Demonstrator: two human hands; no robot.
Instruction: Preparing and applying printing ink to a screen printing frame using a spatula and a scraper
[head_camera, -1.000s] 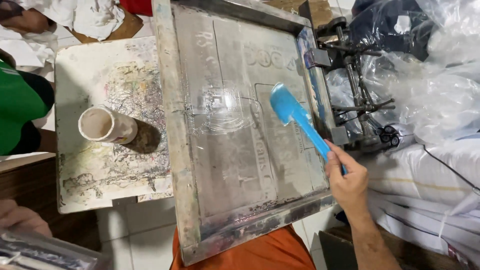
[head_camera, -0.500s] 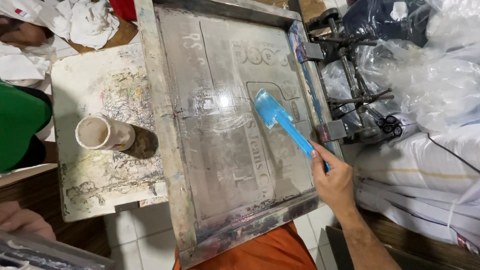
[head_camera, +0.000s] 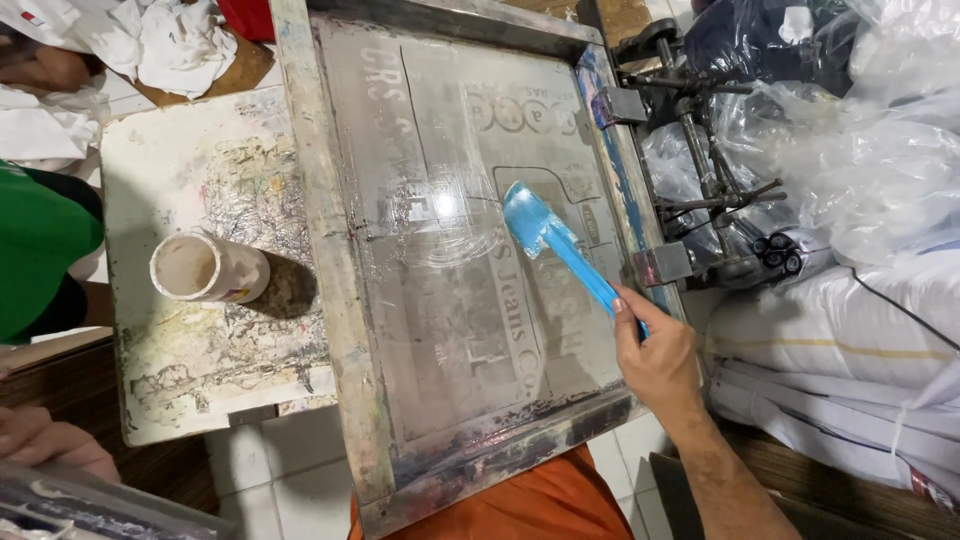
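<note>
Our right hand (head_camera: 660, 360) stays clamped on the blue plastic spatula (head_camera: 555, 245), w/ the blade now pulled back toward the wood-framed printing screen (head_camera: 330, 300) centre, touching glossy clear paste. Spreading goes on. Left hand not visible; white paste jar (head_camera: 205, 268) sits apart.

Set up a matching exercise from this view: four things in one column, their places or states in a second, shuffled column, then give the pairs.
Things:
1. blue plastic spatula
2. white cylindrical tub
3. grey wooden-framed printing screen
4. crumpled white cloths

Places or states:
A. lying on its side on the paint-stained board
B. heaped at the top left
C. held by the right hand, blade on the mesh
D. flat in the middle, glossy wet patch on it

Pairs: 1-C, 2-A, 3-D, 4-B
</note>
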